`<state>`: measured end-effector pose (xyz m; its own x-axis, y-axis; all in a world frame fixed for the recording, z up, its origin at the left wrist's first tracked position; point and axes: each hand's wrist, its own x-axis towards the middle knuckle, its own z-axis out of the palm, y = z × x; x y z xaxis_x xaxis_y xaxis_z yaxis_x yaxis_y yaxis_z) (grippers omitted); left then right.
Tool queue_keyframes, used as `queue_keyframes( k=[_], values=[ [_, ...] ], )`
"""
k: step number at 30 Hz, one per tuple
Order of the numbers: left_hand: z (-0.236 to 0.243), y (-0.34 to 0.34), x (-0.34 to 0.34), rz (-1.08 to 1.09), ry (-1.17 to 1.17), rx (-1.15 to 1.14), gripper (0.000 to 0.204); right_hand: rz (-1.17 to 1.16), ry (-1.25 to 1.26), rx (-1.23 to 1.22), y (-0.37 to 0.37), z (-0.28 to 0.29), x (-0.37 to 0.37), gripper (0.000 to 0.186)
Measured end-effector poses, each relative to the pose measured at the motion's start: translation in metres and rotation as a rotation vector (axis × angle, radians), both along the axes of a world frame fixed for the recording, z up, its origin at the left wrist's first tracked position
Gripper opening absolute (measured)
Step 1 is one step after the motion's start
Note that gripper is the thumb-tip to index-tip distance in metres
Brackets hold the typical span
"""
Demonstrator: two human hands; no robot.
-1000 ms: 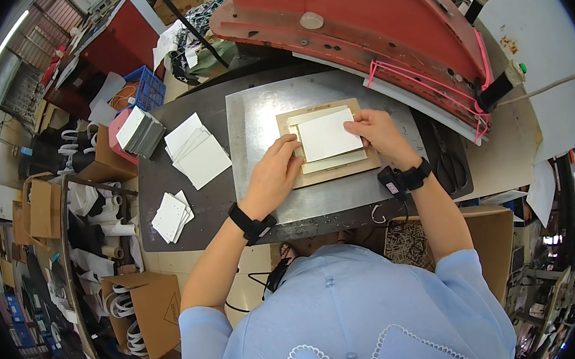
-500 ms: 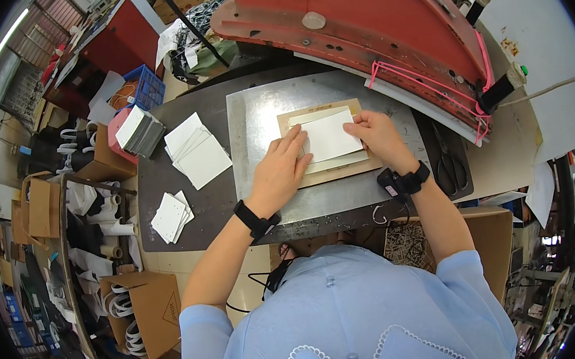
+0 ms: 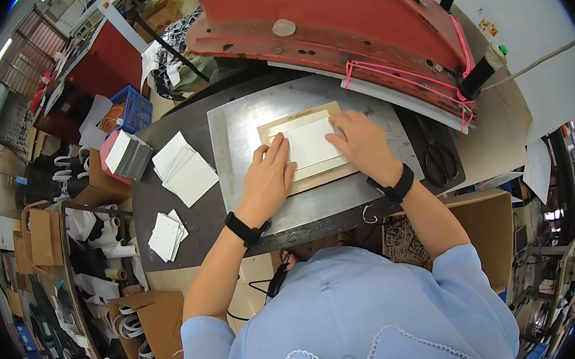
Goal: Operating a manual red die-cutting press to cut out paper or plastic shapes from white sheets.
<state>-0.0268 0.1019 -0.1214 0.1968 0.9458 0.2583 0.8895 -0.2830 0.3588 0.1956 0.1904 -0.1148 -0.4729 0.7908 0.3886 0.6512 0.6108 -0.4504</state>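
A white rectangular card [image 3: 310,146] lies on a slightly larger cream layer, over a tan flat board [image 3: 327,178]. The board rests on a grey metal plate [image 3: 230,126]. My left hand [image 3: 267,181] is flat at the card's left edge, fingers stretched out. At the opposite edge, my right hand [image 3: 365,146] has its thumb on the card and its fingers spread by the upper right corner; part of that edge is hidden beneath it. Neither hand grips anything that I can see.
Left on the dark table [image 3: 199,231] are a fan of white cards [image 3: 190,178], smaller white pieces [image 3: 166,238] and a thick card stack [image 3: 129,155]. A heavy red machine arm [image 3: 327,16] overhangs the far side. Black scissors [image 3: 440,161] lie at right.
The card now sits straighter on the layer below. My right hand has moved from pinching its corner to resting over its right edge, and my left hand has flattened. The view has shifted slightly.
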Motion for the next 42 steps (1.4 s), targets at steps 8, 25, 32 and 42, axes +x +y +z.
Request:
queue_keyframes(
  k=[8, 25, 32, 42],
  values=[
    [-0.004, 0.001, -0.003, -0.022, -0.026, 0.018, 0.048, 0.213, -0.085, 0.119, 0.0, -0.01, 0.011, 0.027],
    [0.013, 0.002, -0.006, -0.034, -0.115, -0.039, 0.046, 0.104, 0.049, 0.077, -0.001, -0.016, 0.014, 0.047],
    [0.053, -0.053, -0.027, 0.209, -0.328, 0.172, 0.033, -0.628, 0.586, 0.571, 0.003, 0.102, 0.131, 0.059],
    [0.072, -0.114, -0.006, -0.007, -0.48, -0.1, 0.024, -0.402, 0.889, -0.038, 0.081, 0.085, 0.194, 0.041]
  ],
)
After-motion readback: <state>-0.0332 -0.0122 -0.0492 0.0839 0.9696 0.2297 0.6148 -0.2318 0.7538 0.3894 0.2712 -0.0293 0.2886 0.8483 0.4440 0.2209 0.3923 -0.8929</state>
